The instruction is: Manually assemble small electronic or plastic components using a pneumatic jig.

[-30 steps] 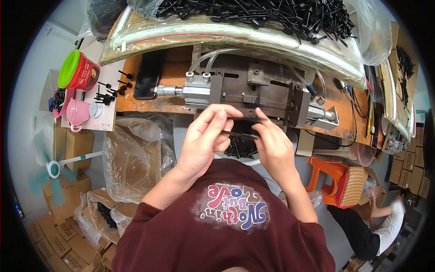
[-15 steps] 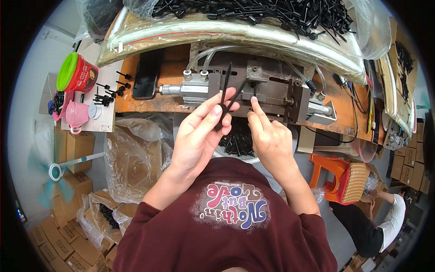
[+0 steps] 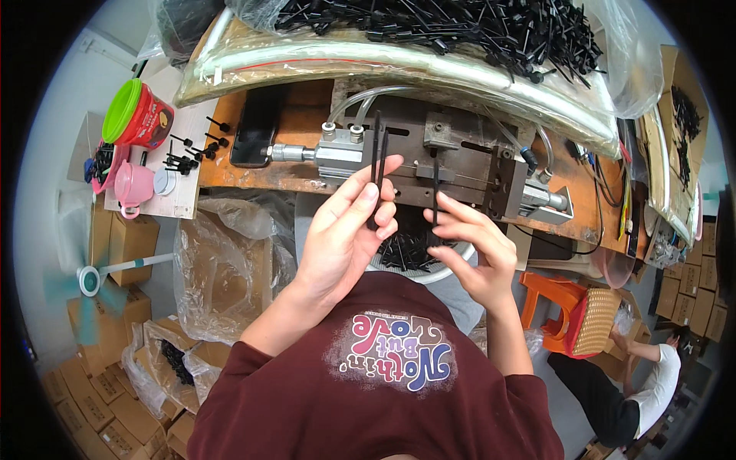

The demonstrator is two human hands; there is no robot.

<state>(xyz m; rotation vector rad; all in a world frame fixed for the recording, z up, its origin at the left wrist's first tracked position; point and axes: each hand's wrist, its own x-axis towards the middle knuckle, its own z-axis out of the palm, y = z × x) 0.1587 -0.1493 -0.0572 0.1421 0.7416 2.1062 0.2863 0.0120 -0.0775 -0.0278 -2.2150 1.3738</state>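
Here we have 2 slim black plastic rods point(image 3: 382, 149) pinched in our left hand point(image 3: 345, 218), our right hand point(image 3: 483, 244) lightly gripping 1 straight black plastic rod point(image 3: 435, 182) toward the grey metal block point(image 3: 439, 134) at 12 o'clock, where slack fingers could tilt it.

The left hand point(image 3: 345, 230) hides the lower ends of its two rods point(image 3: 376, 157). At the right hand point(image 3: 479, 249), the third rod point(image 3: 436, 180) has a lower end lost against the lower heap point(image 3: 406, 251), which both hands partly cover. Beyond the hands, the upper heap point(image 3: 491, 31) is cut off by the top edge. Far left of the left hand, the fan's point(image 3: 89, 281) blades blur. Well right of the right hand, what the co-worker point(image 3: 653, 391) handles is too small to tell.
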